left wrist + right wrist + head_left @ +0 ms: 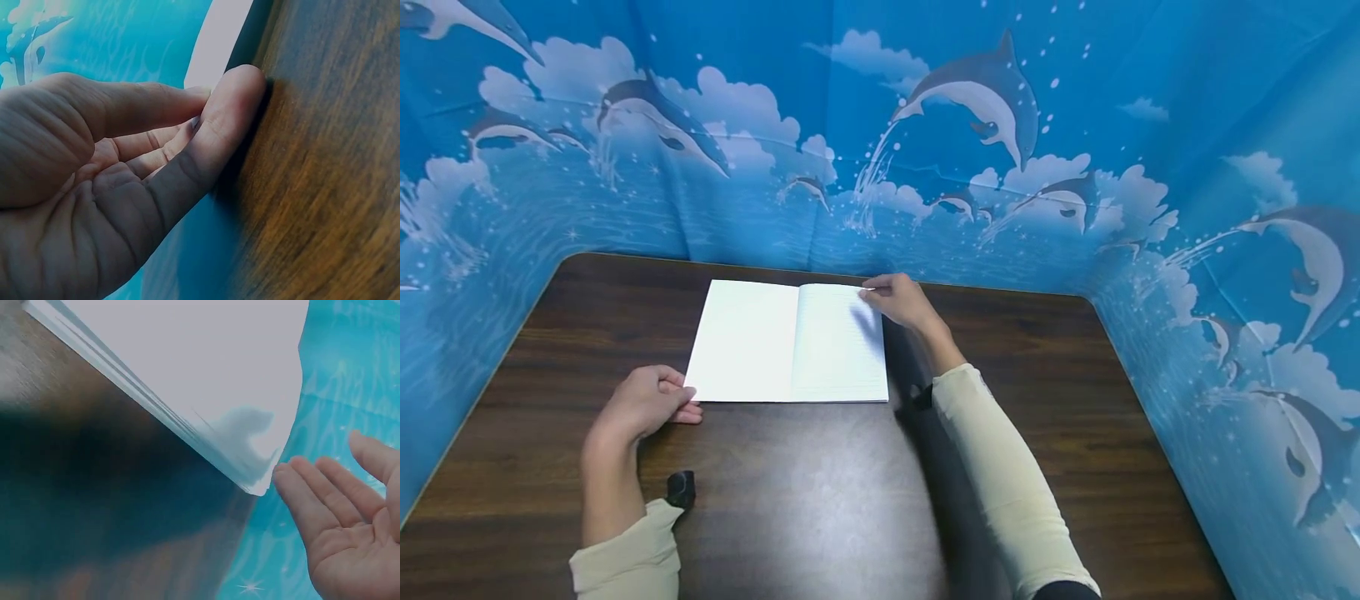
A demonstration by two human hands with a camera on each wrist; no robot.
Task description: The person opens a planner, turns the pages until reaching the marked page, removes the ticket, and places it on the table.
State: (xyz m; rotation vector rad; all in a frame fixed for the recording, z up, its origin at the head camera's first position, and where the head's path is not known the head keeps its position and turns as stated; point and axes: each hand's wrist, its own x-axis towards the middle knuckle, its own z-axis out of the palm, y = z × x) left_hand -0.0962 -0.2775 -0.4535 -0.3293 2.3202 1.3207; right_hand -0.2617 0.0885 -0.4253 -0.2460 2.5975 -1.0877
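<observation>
An open notebook (752, 342) lies near the table's far edge, its left page plain white and its right page (838, 358) faintly ruled. My left hand (642, 403) pinches the notebook's near left corner between thumb and fingers; in the left wrist view a thin white strip of the notebook (219, 40) runs into that pinch. At the far right corner is my right hand (901, 302), its shadow falling on the ruled page. The right wrist view shows its fingertips close to the corner of the stacked pages (237, 444), with the thumb held apart; whether they touch the paper I cannot tell.
The dark wooden table (805, 500) has rounded far corners. A blue curtain (760, 225) printed with dolphins and clouds hangs behind it and along both sides. Dark straps or mounts show near both cuffs.
</observation>
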